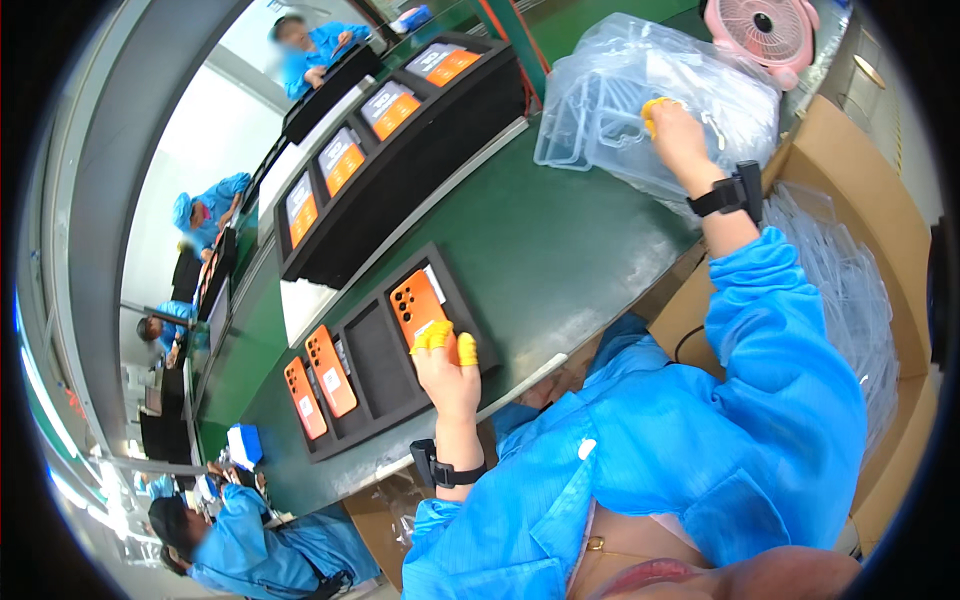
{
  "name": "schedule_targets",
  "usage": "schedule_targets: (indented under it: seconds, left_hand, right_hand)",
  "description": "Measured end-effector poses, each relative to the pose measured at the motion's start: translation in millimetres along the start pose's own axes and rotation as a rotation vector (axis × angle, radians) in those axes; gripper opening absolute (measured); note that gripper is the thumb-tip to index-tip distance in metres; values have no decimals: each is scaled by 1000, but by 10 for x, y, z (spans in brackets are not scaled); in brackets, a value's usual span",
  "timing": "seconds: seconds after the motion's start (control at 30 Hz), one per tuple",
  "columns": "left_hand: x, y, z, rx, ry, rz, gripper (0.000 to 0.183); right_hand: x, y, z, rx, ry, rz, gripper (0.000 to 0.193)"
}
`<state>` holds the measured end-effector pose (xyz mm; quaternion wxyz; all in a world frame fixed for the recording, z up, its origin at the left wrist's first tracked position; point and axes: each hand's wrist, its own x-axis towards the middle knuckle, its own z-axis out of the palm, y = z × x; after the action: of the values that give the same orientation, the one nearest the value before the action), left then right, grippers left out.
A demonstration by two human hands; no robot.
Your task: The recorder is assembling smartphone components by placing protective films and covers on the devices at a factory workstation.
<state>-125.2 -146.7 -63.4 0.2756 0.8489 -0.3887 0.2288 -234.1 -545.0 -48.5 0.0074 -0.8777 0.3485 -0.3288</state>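
Observation:
My left hand (447,375), with yellow finger covers, is closed on the lower end of an orange smartphone (418,300). The phone lies at the right end of a black foam tray (375,418) on the green bench. Two more orange phones (331,370) sit in slots at the tray's left, and one slot between is vacant. Stretched out to the far right, my right hand (679,138) has its covered fingers curled on a pile of clear plastic trays (600,125) in clear wrapping. Its fingertips seem to grip the plastic, though the exact piece is hard to make out.
Behind the tray stands a long black holder (400,165) with several orange-and-grey boxes. A pink fan (762,28) is at the far right. A cardboard box (890,200) of clear plastic trays stands by my right arm. Several people in blue work along the line at left.

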Motion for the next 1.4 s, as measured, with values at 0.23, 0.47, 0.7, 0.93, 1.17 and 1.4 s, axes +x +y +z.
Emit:
schedule_targets:
  seconds: [0.23,0.47,0.7,0.93,1.17,1.4]
  left_hand:
    - [22,-64,-178,471,-178,-321,37]
    - [-79,-38,-105,670,-222,-174,48]
    - [-79,-49,12,563,-213,-120,51]
    - [44,94,-97,557,-558,-395,63]
    - [183,-48,-229,11,-332,-598,51]
    - [35,-142,63,298,-337,-456,54]
  right_hand:
    - [252,165,-164,77,251,-59,16]
    - [349,41,-100,10,257,-228,17]
    - [251,111,165,31,138,-404,14]
    - [275,-85,-293,28,467,-322,11]
    - [368,-160,-667,241,375,-322,15]
    - [-734,-1133,-50,366,-358,-829,8]
